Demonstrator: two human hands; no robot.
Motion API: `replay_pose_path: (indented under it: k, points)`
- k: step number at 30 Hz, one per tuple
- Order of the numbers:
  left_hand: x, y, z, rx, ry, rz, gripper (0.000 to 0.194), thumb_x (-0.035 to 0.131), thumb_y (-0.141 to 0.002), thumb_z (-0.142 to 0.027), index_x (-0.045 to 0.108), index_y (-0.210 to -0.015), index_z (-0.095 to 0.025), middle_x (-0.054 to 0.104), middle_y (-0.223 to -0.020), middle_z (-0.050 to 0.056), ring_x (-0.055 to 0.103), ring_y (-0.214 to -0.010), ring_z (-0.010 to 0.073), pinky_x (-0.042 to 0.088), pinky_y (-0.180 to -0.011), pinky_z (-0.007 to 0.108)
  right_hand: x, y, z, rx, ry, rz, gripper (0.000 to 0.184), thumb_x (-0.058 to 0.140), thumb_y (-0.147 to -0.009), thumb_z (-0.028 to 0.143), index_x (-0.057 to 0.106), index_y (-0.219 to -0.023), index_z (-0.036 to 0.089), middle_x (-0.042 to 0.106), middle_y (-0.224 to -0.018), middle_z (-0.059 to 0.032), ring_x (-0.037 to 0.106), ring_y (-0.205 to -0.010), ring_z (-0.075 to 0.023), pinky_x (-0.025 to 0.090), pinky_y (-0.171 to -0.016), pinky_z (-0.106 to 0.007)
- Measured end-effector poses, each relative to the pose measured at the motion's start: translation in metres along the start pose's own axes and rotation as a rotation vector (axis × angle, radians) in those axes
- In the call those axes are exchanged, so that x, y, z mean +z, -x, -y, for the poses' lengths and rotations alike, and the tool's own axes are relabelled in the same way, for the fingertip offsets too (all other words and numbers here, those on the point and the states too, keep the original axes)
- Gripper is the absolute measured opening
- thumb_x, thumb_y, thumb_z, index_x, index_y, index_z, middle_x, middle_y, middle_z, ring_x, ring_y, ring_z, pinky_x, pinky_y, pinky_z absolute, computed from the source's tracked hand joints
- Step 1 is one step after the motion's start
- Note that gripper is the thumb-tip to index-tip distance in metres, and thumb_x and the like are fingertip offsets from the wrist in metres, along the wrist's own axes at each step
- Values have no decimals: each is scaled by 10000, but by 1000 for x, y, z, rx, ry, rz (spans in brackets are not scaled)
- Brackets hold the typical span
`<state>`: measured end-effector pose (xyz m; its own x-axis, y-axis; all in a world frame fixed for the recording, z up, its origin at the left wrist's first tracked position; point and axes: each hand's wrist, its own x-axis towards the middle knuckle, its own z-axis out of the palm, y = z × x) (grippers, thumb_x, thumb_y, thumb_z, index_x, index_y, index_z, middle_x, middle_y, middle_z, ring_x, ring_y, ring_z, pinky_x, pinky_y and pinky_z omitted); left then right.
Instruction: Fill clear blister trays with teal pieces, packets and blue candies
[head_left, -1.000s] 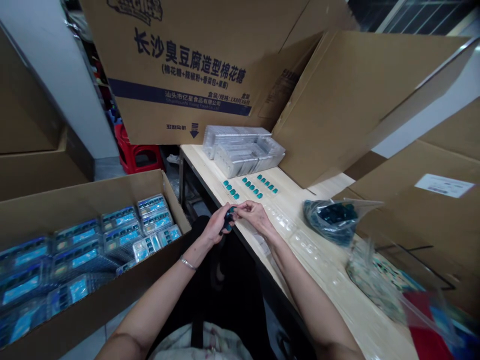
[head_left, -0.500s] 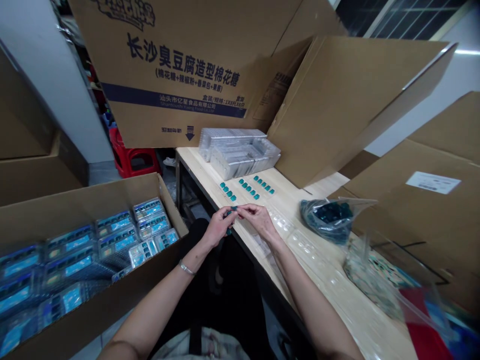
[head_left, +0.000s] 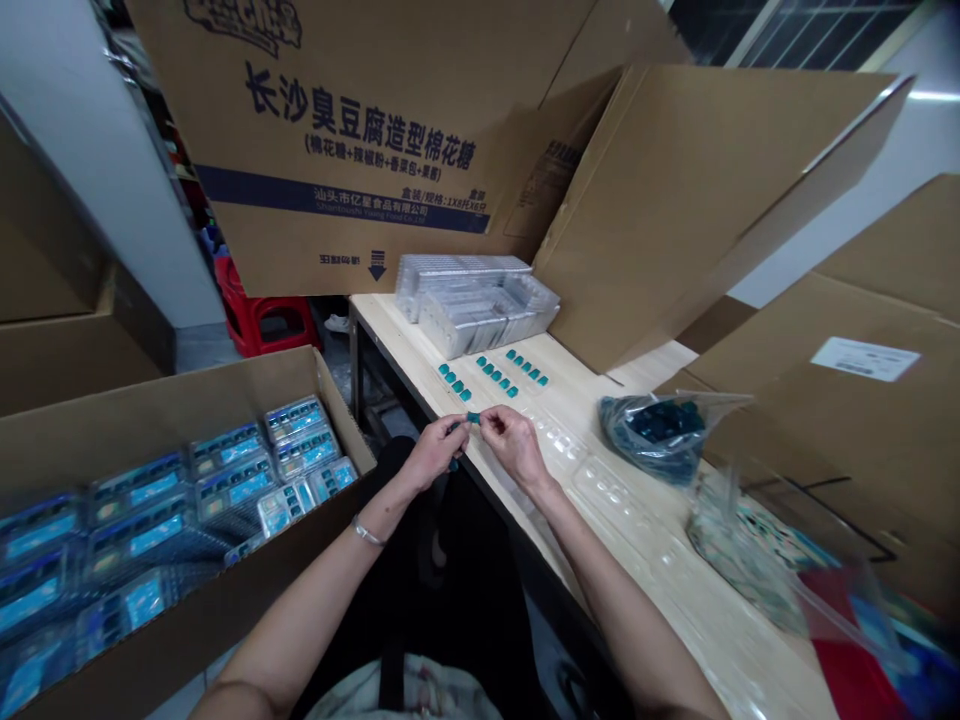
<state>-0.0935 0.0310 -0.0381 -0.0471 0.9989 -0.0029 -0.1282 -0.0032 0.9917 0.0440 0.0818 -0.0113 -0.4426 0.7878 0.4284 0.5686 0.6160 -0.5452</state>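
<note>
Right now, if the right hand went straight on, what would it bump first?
Probably the small teal piece at the fingertips of the right hand, then the left hand, though depth is hard to judge.

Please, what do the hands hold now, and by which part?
A small teal piece, pinched between the fingertips of the left hand and right hand; the exact place of the grip is too small to tell.
</note>
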Motion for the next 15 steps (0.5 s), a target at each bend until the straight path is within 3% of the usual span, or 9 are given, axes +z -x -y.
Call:
replay_pose_path:
  k: [3, 7, 10, 15]
  points:
    - [3, -1, 4, -39, 10, -75, 418, 498, -739, -527, 578, -929, -162, 467, -618, -21, 401, -471, 70, 239, -338, 140, 5, 4, 6, -120, 239, -55, 152, 441, -826, 197, 584, -781, 172, 610, -737, -62, 572, -705, -175, 440, -672, -270]
    - [6, -3, 10, -72, 2, -119, 370, 507, -733, -494, 589, -873, -161, 453, -589, -23, 421, -484, 76, 262, -337, 132, 10, 8, 14, -237, 472, 18, 197, 387, -865, 186, 559, -769, 169, 599, -755, -88, 558, -774, -201, 431, -681, -283]
    - [5, -5, 13, -120, 81, -113, 310, 541, -713, -432, 584, -862, -163, 452, -602, -25, 424, -484, 67, 242, -338, 121, 12, 7, 14, -240, 474, 26, 171, 396, -858, 174, 546, -777, 176, 598, -763, -79, 555, -784, -194, 432, -688, -276]
    - [2, -6, 15, -159, 277, 6, 308, 570, -700, -430, 568, -839, -155, 435, -608, -36, 385, -444, 44, 160, -334, 129, 15, 10, 11, -203, 385, -8, 151, 405, -853, 184, 543, -792, 179, 594, -772, -75, 557, -796, -191, 438, -702, -279]
